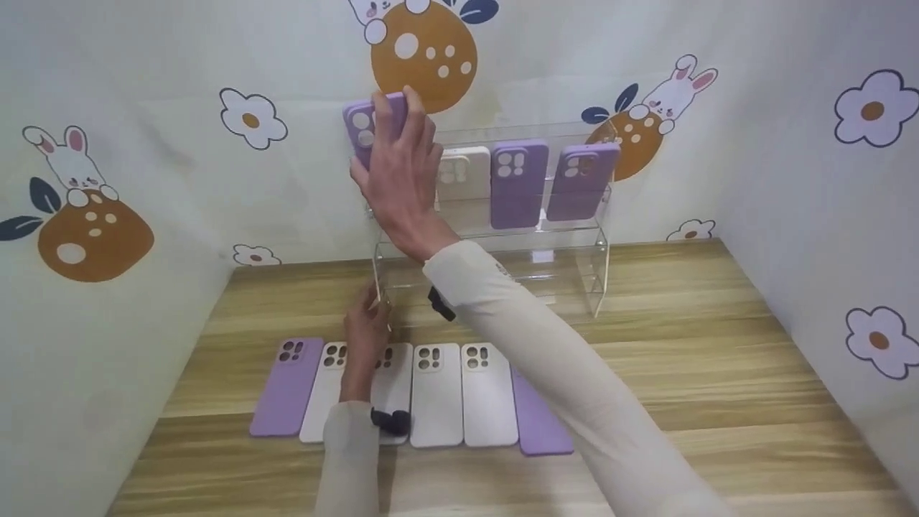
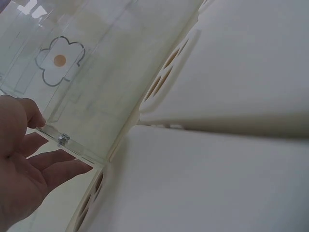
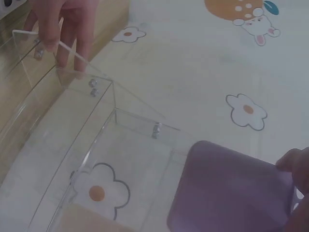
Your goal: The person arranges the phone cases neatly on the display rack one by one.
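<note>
By the bent fingers of the right hand [image 1: 402, 176], 1 purple case [image 3: 231, 188] is being gripped: the thumb is being pressed at its left edge, and 2 fingertips are being hooked over its upper edge, to the right of the camera openings [image 1: 362, 129]. Under these fingers, whether the lower end is being supported by the stand is not being shown clearly.

From its look, the case is being judged light, smooth and slightly soft, yet stiff enough for standing. Breaking is hardly being feared, but slipping along the flat back is being considered possible, so the side edges are being preferred for the hold.

Lower than these fingers, the side panel of the clear stand [image 1: 567, 251] is being pinched between the thumb and fingers of the left hand [image 1: 366, 334]. This thin plastic is being judged rigid and easily scratched.

Just right of the right fingers, 1 white case [image 1: 467, 172] is being supported by the stand, and farther right, 2 upright purple cases [image 1: 519, 187]. Nearer the person than the left fingers, 4 white cases [image 1: 436, 398] are being flanked by 2 lying purple cases [image 1: 291, 395] on the table [image 1: 689, 316].
</note>
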Available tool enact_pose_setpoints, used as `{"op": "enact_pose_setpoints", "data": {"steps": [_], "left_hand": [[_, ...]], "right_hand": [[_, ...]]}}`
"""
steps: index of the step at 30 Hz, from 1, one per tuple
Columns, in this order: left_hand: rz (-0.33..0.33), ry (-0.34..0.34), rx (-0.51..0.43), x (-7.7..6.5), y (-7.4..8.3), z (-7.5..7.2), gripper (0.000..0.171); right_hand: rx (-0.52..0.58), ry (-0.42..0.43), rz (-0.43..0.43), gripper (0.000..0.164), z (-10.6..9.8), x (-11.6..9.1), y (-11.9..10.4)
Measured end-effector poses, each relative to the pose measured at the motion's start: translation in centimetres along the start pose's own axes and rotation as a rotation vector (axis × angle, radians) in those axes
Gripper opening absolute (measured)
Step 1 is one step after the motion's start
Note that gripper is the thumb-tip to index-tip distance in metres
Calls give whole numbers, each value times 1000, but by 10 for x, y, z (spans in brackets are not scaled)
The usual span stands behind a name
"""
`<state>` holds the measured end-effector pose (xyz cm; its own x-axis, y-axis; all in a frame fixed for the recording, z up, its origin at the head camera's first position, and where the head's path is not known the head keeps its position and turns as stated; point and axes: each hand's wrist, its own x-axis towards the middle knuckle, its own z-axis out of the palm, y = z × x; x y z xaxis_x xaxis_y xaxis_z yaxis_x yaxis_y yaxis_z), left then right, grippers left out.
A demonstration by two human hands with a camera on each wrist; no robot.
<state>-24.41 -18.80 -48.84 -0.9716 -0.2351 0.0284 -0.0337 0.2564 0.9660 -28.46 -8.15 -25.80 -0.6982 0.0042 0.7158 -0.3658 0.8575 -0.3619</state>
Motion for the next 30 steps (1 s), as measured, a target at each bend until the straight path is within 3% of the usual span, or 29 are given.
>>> {"op": "enact_pose_setpoints", "data": {"steps": [9, 16, 24, 30], "left_hand": [[-34, -10, 20, 0, 2, 2, 51], [-11, 3, 11, -1, 2, 2, 51], [27, 14, 3, 0, 1, 2, 48], [8, 13, 20, -2, 0, 1, 48]], "right_hand": [[19, 110, 8, 74, 9, 1, 9], [75, 138, 25, 77, 12, 2, 13], [21, 168, -9, 73, 24, -5, 13], [39, 175, -16, 72, 27, -7, 11]]}}
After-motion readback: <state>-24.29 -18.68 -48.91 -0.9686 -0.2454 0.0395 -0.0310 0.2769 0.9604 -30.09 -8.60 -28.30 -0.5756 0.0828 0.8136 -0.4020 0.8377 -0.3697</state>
